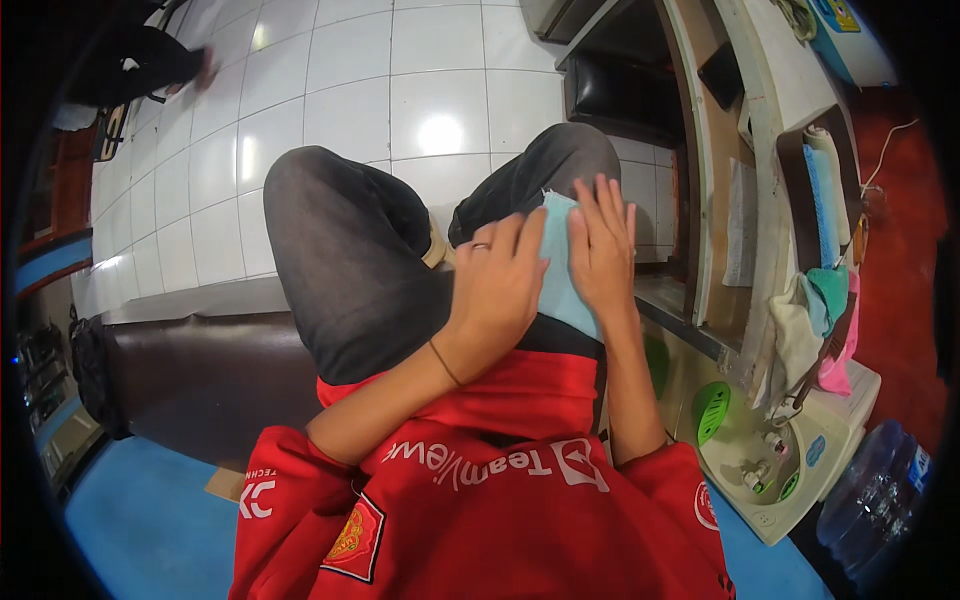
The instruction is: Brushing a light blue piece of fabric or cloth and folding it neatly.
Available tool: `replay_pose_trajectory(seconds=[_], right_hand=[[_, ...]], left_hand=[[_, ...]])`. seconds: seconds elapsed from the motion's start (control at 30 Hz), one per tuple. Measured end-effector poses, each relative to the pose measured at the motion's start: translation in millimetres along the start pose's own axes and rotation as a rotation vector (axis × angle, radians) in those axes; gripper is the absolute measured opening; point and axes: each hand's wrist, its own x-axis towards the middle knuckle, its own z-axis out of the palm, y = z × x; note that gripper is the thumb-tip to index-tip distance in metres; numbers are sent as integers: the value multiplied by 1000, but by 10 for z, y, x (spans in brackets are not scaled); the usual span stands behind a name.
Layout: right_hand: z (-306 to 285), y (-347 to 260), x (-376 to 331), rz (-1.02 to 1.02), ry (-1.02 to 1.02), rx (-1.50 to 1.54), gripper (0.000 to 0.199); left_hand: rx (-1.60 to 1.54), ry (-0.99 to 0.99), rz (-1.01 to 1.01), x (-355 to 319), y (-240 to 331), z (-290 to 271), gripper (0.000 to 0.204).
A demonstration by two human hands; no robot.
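A light blue cloth (563,290) lies over my right thigh, its far edge near the knee. My right hand (602,255) rests flat along the cloth's right side, fingers stretched toward the knee. From the left, my left hand (497,285) reaches onto the cloth's left edge with its fingers extended and a ring on one of them. Neither hand appears to grip the cloth. Parts of it are hidden under both hands.
I sit on a dark brown padded bench (200,370). At right, folded cloths (822,195) sit in a brown holder above a beige basin (745,450) with green pieces. A clear plastic jug (875,490) is beside it. A dark-clothed person (140,65) appears far left.
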Motion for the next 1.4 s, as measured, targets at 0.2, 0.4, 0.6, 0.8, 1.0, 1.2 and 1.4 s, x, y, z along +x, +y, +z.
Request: replay_pose_trajectory(seconds=[0.2, 0.4, 0.6, 0.8, 1.0, 1.2, 1.4], right_hand=[[-61, -154, -407, 233, 42, 353, 48], [58, 78, -812, 222, 11, 209, 55], [-17, 367, -882, 635, -29, 399, 58], [-345, 83, -657, 281, 328, 88, 52], [40, 50, -440, 207, -26, 176, 53], [131, 555, -555, 400, -45, 218, 55], [-3, 883, -788, 563, 81, -51, 51]], left_hand=[[-171, 31, 421, 344, -101, 484, 46], [-220, -101, 291, 276, -274, 566, 52], [187, -14, 186, 351, -275, 465, 53], [-365, 43, 383, 324, -72, 391, 54], [-156, -110, 444, 329, -25, 606, 55], [-243, -73, 218, 358, -177, 738, 53], [-10, 0, -60, 446, -603, 713, 48]])
